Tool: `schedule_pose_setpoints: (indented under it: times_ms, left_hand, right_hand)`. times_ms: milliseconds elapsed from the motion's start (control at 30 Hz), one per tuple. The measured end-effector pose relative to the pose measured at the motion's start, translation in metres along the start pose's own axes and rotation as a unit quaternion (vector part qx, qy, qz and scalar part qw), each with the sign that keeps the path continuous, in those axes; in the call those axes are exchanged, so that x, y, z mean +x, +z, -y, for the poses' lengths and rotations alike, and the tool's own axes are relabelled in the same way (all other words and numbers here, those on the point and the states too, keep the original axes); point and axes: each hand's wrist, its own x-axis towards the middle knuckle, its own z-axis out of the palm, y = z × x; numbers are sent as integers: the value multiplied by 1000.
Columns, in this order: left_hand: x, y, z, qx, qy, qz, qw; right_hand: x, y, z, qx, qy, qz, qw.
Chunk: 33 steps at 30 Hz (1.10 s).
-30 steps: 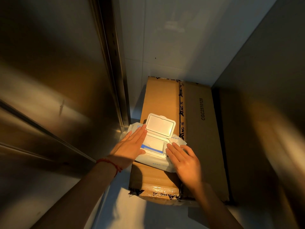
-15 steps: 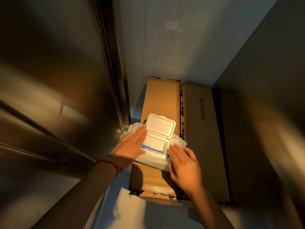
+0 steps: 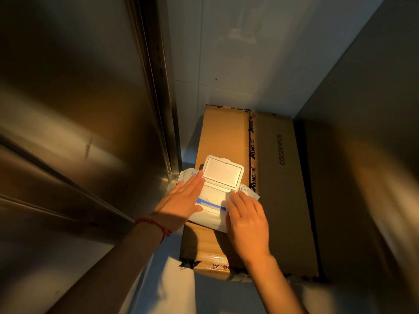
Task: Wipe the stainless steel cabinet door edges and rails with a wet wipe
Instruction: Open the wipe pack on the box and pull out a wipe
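Steel cabinet door (image 3: 74, 105) | one cardboard box (image 3: 281, 200) | one wipes pack (image 3: 215, 196), lid up | left hand (image 3: 181, 202), right hand (image 3: 247, 220) flat on it, fingers released

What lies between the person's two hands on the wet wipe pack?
In the head view, the pack's dispensing opening with its blue-striped label lies between the left hand and right hand; the flip lid stands open behind it.

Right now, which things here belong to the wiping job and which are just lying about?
For the job:
- wet wipe pack, lid flipped open
- left hand and right hand, flat on the pack
- stainless steel cabinet door with its edge rail

Just there:
- cardboard box under the pack
- red wrist string
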Motion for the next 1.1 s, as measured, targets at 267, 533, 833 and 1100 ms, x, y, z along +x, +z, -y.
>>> schedule_pose_setpoints:
  times_ms: [267, 533, 833, 1100]
  left_hand:
    - [8, 11, 8, 19, 12, -10, 1000]
    - [11, 17, 13, 43, 28, -29, 998]
    - [5, 16, 15, -32, 77, -70, 994]
    - [5, 25, 20, -58, 105, -104, 987]
  right_hand:
    - [4, 3, 12, -31, -19, -7, 999]
    - [9, -2, 28, -17, -27, -34, 999]
    - [14, 2, 53, 118, -13, -26, 993]
    - [19, 8, 64, 184, 24, 31, 982]
